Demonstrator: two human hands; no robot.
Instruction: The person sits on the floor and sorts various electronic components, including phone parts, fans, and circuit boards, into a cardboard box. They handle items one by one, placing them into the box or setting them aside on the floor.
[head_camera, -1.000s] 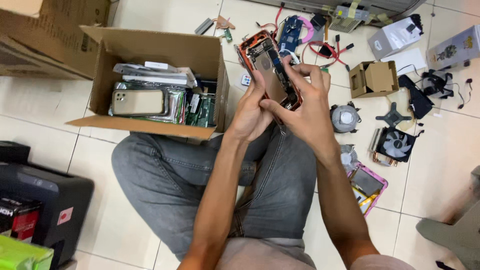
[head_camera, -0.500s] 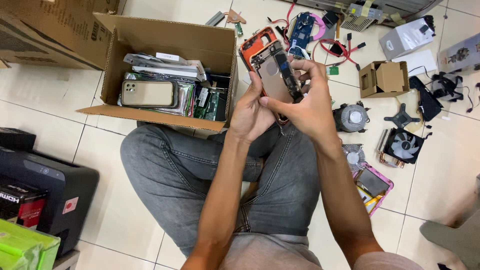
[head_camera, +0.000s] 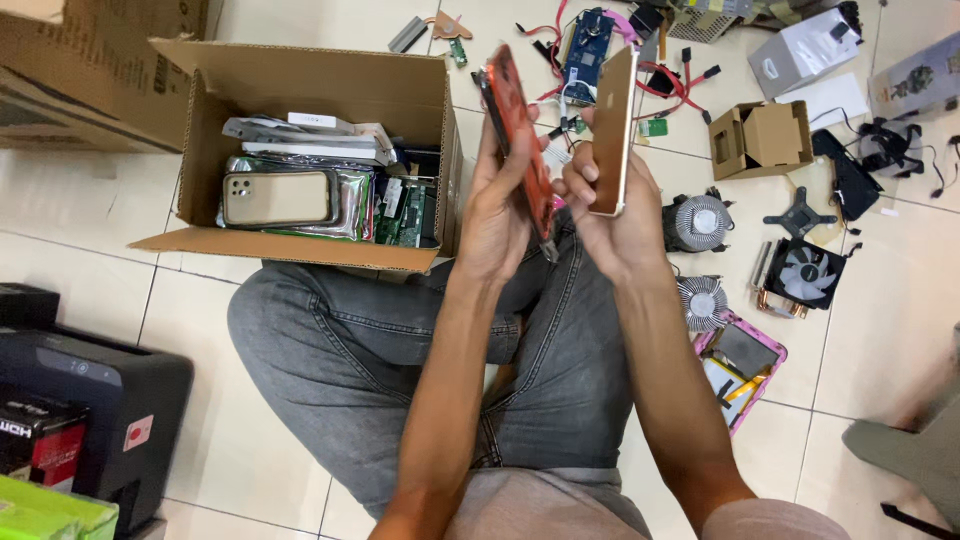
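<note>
I sit cross-legged on a tiled floor. My left hand (head_camera: 505, 210) grips an orange-red phone case (head_camera: 520, 135), held edge-on and tilted. My right hand (head_camera: 610, 215) holds a gold-backed phone (head_camera: 612, 130) upright, just right of the case; the two are apart by a narrow gap. Both are raised above my knees, beside the open cardboard box (head_camera: 320, 85).
The box holds a beige phone (head_camera: 278, 197), foil bags and circuit boards. On the floor to the right lie cooler fans (head_camera: 800, 272), heatsinks (head_camera: 698, 218), a small cardboard box (head_camera: 758, 135), a blue board with red cables (head_camera: 590, 40) and a pink opened phone (head_camera: 742, 362). A black case (head_camera: 90, 400) stands at left.
The phone and its orange case were held together face-up; now they are separated, case in my left hand, phone in my right, both turned edge-on.
</note>
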